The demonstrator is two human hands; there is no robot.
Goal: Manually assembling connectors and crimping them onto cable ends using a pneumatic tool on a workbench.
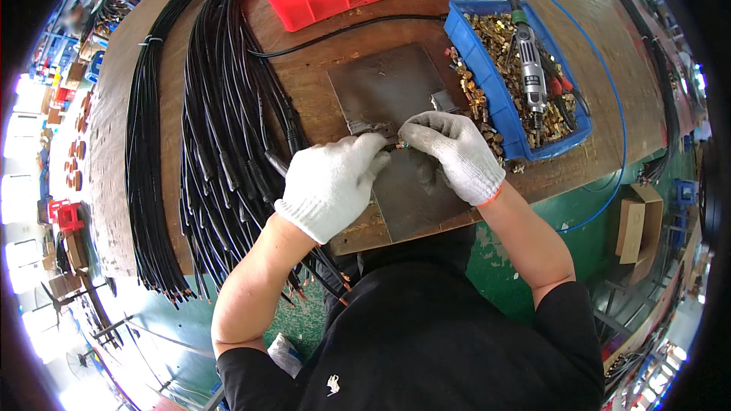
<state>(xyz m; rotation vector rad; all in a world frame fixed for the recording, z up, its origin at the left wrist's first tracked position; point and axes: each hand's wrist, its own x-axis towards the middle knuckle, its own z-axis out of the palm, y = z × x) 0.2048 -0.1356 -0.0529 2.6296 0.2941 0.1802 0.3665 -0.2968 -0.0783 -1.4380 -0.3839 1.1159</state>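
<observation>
Left hand [333, 180]: I see it closed, seemingly on a dark cable end [391, 148].
Right hand [455, 151]: pinching a small copper-coloured piece [402, 144] beside it, over the counter [301, 80].
Progress: one end in work, I judge — if joined, I cannot tell.
Remaining: many black cables [221, 99] — some with bare copper tips [183, 294].

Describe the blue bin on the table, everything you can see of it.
The blue bin is an open-topped rectangle, plastic by its look, standing upright and slantwise on the wooden table. It holds many small brass-coloured metal pieces; a silver-grey power tool with a green end lies on them. More loose pieces lie along its left side. The right hand is apart from it.
</observation>
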